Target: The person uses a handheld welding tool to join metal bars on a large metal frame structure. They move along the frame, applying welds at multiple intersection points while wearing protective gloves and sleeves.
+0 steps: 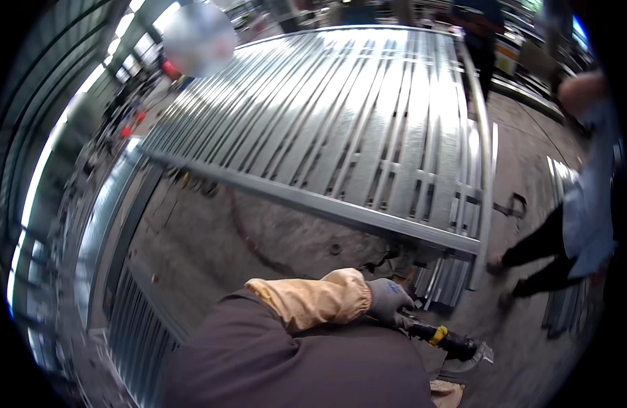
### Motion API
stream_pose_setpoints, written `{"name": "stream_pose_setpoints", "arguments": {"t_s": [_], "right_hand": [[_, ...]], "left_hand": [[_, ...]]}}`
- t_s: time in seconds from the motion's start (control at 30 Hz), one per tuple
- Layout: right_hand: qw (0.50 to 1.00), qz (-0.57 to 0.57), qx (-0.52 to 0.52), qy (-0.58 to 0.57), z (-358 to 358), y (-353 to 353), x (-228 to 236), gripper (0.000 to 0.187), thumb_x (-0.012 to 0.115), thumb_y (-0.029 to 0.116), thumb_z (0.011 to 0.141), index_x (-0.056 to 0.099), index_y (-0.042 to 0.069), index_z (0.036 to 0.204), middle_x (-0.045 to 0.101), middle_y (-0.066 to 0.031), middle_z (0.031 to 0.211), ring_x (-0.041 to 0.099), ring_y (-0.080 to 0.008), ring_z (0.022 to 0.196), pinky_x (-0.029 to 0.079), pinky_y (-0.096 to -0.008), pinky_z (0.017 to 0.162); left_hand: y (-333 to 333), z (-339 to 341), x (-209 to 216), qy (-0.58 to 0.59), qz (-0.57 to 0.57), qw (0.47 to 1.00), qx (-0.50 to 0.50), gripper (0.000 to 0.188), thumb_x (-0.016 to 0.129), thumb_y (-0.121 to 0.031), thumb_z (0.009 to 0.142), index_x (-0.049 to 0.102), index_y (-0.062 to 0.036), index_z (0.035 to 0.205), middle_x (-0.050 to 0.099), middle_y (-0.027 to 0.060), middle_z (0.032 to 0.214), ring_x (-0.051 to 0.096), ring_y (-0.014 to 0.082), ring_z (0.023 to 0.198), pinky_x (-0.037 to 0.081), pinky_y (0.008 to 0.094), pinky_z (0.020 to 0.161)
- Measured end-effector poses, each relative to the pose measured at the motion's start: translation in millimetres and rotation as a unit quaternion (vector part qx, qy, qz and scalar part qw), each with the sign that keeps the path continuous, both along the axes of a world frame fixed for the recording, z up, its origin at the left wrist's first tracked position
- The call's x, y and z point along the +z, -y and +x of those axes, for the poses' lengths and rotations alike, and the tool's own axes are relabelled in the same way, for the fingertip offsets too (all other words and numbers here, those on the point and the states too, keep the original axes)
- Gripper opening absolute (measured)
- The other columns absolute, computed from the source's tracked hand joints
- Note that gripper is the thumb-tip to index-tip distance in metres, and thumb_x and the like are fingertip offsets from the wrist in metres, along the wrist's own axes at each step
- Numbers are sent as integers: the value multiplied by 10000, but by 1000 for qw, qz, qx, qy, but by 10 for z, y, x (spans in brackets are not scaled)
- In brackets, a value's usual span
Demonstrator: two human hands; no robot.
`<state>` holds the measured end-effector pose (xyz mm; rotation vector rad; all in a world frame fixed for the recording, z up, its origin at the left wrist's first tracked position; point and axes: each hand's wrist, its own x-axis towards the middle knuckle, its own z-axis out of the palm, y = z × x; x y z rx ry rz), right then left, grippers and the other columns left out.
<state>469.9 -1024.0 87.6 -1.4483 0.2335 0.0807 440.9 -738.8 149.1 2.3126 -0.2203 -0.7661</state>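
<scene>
My left hand [390, 299], in a grey glove with a tan sleeve guard [313, 299], reaches across my front to the right. Its fingers are closed on the near end of a long black tool with a yellow band [438, 334]; blur hides its exact kind. A pale metallic piece [487, 353] shows at the tool's far end. A second tan cuff [447, 393] shows at the lower edge, on my right side; the fingers of my right hand cannot be made out. Ahead stands a large galvanized metal frame with slats [354, 122], its near rail [313, 204] beyond my hand.
Another slatted metal panel [138, 336] lies at the left. A person in a light blue top [589, 211] stands at the right, near stacked metal strips [562, 299]. Someone in dark clothes [480, 34] is behind the frame. A reddish hose [242, 228] lies on the concrete floor.
</scene>
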Motion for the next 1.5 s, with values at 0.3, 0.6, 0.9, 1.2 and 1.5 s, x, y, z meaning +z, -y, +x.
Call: {"name": "stream_pose_setpoints", "arguments": {"t_s": [0.3,0.6,0.9,1.2,1.5], "right_hand": [[991,93,65,-66,577,-214,-98,370,726,232,856,502,38,1078,572,-45,862,558,-179,818,501,-322,785],[988,120,61,-73,827,-187,-111,273,690,248,894,500,67,969,538,-30,805,530,-169,767,489,-319,754],[982,163,29,-96,809,-134,-176,240,653,264,932,498,96,861,503,-15,748,502,-159,715,478,-316,724],[896,417,59,-144,1003,66,-286,293,617,280,970,496,124,753,469,0,690,475,-150,664,467,-314,693],[898,389,-136,-154,1052,114,-179,226,657,289,949,575,85,894,612,-50,800,621,-206,755,556,-361,791]], "left_hand": [[10,-341,82,25,22,992,119,595,655,-561,835,652,-139,1253,703,154,1082,663,345,1046,515,434,891],[-431,-275,267,63,53,991,104,588,735,-560,757,672,-121,1143,706,137,979,676,354,966,521,446,829],[-493,148,249,97,106,990,10,474,773,-534,714,711,-146,980,710,92,904,691,309,912,529,436,792],[-213,66,162,164,107,980,22,340,737,-405,798,687,-153,1020,710,99,891,696,308,887,546,430,740],[139,320,-21,242,96,965,26,228,690,-270,803,697,-143,991,704,126,835,694,327,816,541,434,735]]}}
